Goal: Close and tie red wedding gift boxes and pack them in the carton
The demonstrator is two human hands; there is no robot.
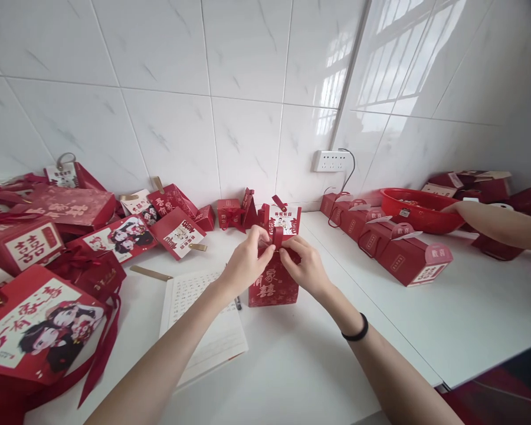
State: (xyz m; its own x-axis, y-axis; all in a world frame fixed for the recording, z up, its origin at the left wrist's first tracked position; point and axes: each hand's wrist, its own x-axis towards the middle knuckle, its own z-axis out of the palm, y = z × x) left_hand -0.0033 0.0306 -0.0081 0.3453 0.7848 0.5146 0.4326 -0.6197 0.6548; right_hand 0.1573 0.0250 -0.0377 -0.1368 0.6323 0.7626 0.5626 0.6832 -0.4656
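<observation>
A small red gift box [272,287] with gold characters stands upright on the white counter [292,360] in front of me. A red ribbon [278,236] and a printed tag [285,219] sit at its top. My left hand [246,260] pinches the ribbon from the left. From the right, my right hand [304,264] pinches the same ribbon, fingers closed; a black band circles that wrist. Both hands meet over the box top.
An open lined notebook [203,321] lies left of the box. Red gift boxes and bags [39,330] pile up on the left; a row of closed red boxes [407,260] runs on the right. Another person's arm [491,223] reaches toward a red basin [418,209]. Wall socket [330,160] behind.
</observation>
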